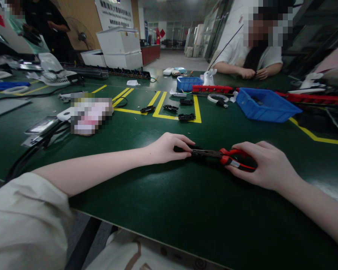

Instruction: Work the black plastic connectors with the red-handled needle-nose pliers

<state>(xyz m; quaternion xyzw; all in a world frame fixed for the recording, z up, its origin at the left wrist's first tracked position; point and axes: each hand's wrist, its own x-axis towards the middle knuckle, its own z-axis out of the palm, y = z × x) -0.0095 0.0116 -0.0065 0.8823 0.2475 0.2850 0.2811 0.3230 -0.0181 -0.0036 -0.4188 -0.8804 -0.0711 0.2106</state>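
My right hand [266, 165] is closed round the red handles of long-nose pliers [225, 154]. Their dark jaws point left and meet a small black part [196, 148] just above the green table. That part is pinched in the fingers of my left hand [173, 148], which hide much of it; its exact kind cannot be made out. Beyond my hands, several similar small black parts lie on the table, among them one black part [186, 117] inside a yellow taped outline [176, 117].
Blue bins [267, 108] and red strips [214, 89] stand across the table. At left lie a phone-like device [42, 124], a pixelated pink item [91, 116] and black cables [30, 152]. A person [250, 67] sits opposite; another [49, 26] stands at back left.
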